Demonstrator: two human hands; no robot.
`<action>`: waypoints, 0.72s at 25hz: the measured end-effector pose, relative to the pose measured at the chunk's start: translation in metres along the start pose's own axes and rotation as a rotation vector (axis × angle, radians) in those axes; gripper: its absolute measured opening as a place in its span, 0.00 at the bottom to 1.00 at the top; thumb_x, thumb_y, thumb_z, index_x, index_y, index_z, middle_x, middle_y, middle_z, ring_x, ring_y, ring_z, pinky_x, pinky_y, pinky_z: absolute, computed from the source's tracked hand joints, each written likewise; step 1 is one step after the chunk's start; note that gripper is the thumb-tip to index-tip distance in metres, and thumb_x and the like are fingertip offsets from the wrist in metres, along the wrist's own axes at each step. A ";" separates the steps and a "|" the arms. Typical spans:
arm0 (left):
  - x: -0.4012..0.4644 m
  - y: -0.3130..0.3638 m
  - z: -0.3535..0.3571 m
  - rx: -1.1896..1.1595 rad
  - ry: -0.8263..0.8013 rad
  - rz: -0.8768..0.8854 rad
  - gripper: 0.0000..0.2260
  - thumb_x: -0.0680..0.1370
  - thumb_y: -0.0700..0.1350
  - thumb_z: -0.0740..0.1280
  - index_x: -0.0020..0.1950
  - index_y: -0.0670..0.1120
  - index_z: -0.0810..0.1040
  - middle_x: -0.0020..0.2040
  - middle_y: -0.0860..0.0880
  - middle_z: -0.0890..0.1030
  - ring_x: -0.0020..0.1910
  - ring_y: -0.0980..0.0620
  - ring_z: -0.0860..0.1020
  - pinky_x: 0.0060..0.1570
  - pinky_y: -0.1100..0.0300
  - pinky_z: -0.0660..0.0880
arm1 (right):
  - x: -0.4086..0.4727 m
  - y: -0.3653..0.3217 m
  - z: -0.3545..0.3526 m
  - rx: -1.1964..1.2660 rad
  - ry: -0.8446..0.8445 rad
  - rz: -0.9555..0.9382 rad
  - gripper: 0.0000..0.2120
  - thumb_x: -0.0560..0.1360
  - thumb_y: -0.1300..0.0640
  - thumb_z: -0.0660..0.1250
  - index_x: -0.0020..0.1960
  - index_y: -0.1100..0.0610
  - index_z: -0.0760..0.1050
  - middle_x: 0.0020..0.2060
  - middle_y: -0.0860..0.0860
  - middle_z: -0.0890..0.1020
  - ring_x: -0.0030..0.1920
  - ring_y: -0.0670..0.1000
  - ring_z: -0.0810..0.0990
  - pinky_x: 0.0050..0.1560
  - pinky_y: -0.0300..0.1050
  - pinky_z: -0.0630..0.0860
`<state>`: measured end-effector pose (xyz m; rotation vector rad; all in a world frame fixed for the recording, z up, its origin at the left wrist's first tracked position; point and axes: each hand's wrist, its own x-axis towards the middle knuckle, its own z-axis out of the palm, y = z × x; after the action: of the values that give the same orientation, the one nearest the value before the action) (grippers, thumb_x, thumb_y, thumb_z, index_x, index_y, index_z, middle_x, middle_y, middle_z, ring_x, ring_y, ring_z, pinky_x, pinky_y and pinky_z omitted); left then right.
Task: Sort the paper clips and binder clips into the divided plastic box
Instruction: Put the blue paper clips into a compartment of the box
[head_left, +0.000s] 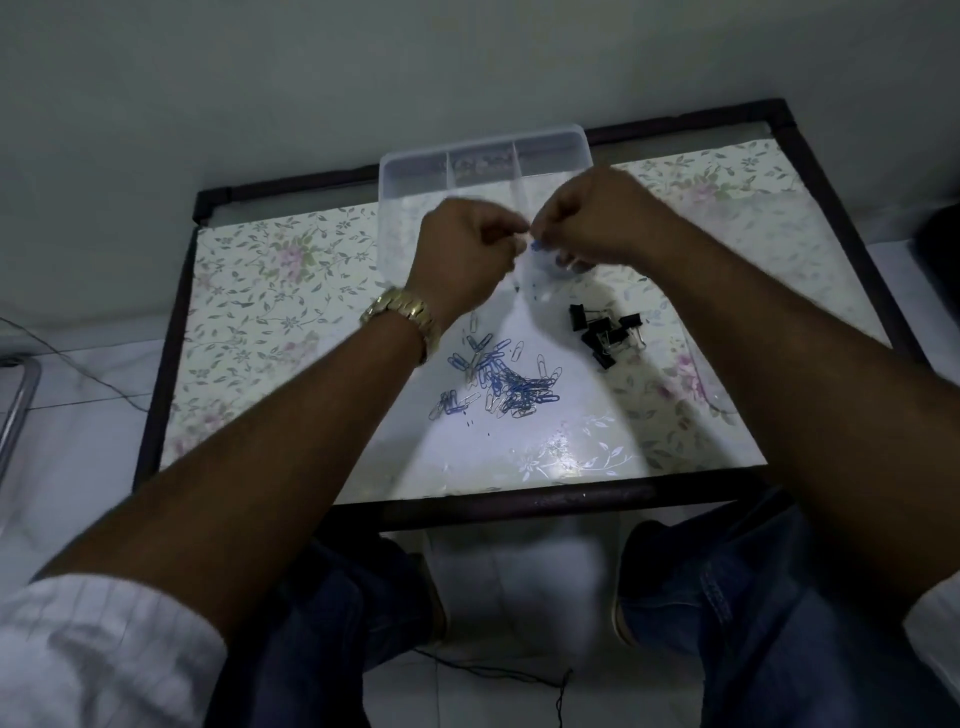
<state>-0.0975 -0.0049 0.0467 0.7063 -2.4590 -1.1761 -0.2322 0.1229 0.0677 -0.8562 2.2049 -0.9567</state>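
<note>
Both hands raised over the near end of the divided plastic box, at 12 o'clock on the counter. Left hand and right hand fisted, fingertips pinched together between them. Right hand's grip pinches a small blue paper clip. Whether the left hand's grip has the same clip or another linked to it, can't tell: motion blur. My read: pulling tangled clips apart before dropping one in.

Paper clip pile, blue and silver mixed, sits centre of the counter, at 6 o'clock from the hands. Black binder clips in a loose cluster at 3 o'clock from the pile, near but apart. Box has far compartments with something small in the middle one; contents unclear.

Risks, as judgement:
- Clip springs free when it separates and lands in the wrong compartment or off the counter, as the hands sit above the dividers.
- Pile is tangled; grabbing one may drag several out.
- Box is light and translucent; a wrist bump could shift it.
- Low light, glare on the counter: silver clips are easy to miss.

No readable brand, label or writing anywhere. Gold watch on left wrist, face not visible.
</note>
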 end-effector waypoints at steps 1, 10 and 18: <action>-0.016 -0.003 -0.009 0.082 -0.027 0.007 0.08 0.76 0.42 0.76 0.55 0.46 0.88 0.43 0.49 0.88 0.37 0.58 0.85 0.47 0.60 0.84 | -0.007 -0.002 0.008 -0.115 -0.096 -0.043 0.06 0.75 0.58 0.76 0.52 0.55 0.87 0.44 0.53 0.88 0.43 0.53 0.88 0.48 0.50 0.87; -0.090 -0.046 -0.022 0.684 -0.452 -0.320 0.40 0.64 0.56 0.84 0.71 0.45 0.73 0.65 0.43 0.75 0.63 0.42 0.77 0.59 0.52 0.74 | -0.045 0.011 0.078 -0.851 -0.348 0.070 0.32 0.57 0.35 0.84 0.40 0.58 0.74 0.36 0.51 0.77 0.41 0.53 0.79 0.41 0.44 0.73; -0.076 -0.073 -0.008 0.495 -0.362 -0.231 0.25 0.62 0.43 0.85 0.55 0.46 0.83 0.49 0.46 0.85 0.52 0.47 0.82 0.47 0.57 0.75 | -0.039 0.032 0.101 -0.636 -0.250 -0.037 0.18 0.61 0.45 0.86 0.43 0.53 0.86 0.40 0.48 0.85 0.44 0.49 0.81 0.42 0.41 0.72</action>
<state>-0.0096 -0.0069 -0.0122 1.0062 -3.0932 -0.8209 -0.1462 0.1279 -0.0056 -1.2195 2.2901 -0.1235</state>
